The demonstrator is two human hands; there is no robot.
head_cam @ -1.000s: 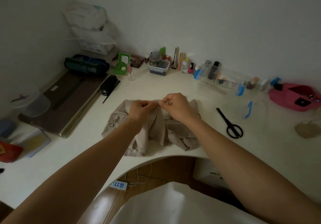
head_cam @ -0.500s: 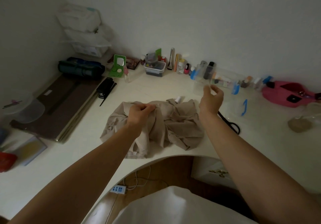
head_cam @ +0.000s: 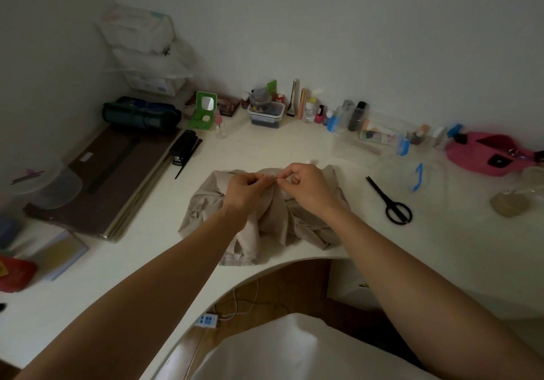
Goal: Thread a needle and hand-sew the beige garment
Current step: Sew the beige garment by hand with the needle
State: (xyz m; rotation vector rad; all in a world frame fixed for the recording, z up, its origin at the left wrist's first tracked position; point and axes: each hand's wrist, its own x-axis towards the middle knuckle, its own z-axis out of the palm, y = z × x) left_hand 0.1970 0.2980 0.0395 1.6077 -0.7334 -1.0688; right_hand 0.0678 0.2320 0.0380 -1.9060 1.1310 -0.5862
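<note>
- beige garment: bunched on desk, near its curved front edge.
- left hand: grip pinching a raised fold of the garment.
- right hand: fingertips pressed together, apparently on a needle.
- black scissors: flat, right of garment.

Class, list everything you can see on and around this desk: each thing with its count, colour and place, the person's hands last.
desk: one, white, curved front edge.
garment: one, beige, crumpled at desk centre.
scissors: one pair, black, right of garment.
stapler: one, black, back left of garment.
mirror stand: one, green, back by wall.
pouch: one, pink, far right.
power strip: one, white, on floor below desk.
left hand: one, grips garment fold.
right hand: one, pinches at same fold.
</note>
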